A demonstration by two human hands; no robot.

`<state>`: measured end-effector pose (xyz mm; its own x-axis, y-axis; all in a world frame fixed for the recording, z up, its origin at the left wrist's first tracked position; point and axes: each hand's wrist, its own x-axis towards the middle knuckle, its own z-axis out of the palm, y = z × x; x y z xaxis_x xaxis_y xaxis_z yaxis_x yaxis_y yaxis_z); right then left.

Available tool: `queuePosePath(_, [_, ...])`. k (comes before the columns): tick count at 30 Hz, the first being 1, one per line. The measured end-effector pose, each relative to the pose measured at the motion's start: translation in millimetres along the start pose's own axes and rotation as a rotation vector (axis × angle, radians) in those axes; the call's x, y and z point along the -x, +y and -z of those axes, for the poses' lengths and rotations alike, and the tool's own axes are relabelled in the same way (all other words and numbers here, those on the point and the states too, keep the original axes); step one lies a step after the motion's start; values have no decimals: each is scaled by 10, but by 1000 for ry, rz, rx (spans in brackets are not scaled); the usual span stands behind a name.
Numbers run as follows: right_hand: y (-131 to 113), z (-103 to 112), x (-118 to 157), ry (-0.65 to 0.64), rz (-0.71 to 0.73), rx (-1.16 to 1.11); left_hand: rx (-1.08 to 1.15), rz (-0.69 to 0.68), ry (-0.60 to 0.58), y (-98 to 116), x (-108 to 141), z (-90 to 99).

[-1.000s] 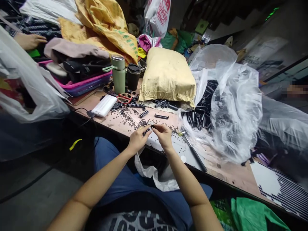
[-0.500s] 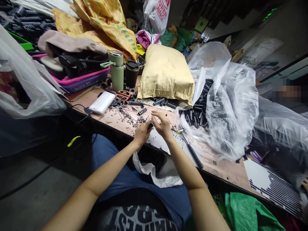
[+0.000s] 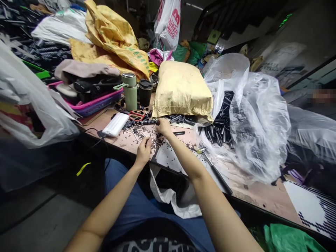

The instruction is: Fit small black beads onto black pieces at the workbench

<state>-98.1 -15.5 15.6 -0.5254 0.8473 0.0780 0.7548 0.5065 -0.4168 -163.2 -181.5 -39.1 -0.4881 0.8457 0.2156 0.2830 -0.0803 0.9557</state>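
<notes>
Head view: we reach right hand (image 3: pixel 163 126) to studded pieces (image 3: pixel 181 119), grip unclear; left hand (image 3: pixel 143 152) pinches pin (image 3: pixel 147 140). Next: careful pick-up.

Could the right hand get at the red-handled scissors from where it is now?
Probably yes. The right hand rests at the edge of the yellow sack, and the scissors lie on the table just to its left. Only small loose black parts lie between them; nothing tall blocks the way.

The scene is seen from a single head-worn camera, aimed forward and down across the lap at the near edge of a workbench (image 3: pixel 244 190). The bench is viewed closely, receding toward 1 o'clock; no second view is supplied.
</notes>
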Motion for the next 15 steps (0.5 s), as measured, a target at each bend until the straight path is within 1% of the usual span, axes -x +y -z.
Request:
queuePosePath(2, [21,11,177,-2,33,-96,-29,-6,1,20,-61,43])
queuePosePath(6, [51,19,618,10,104,-547,-51,-24,-29,59,-96,49])
queuePosePath(8, [55,15,780,25,117,-692,-61,-47,-50,77,-74,36])
queuePosePath(11, [49,15,889,39,102,-773,-86,-60,-70,94,-27,38])
queuePosePath(15, [6,27,898,49,79,-805,-108,-67,-86,86,16,99])
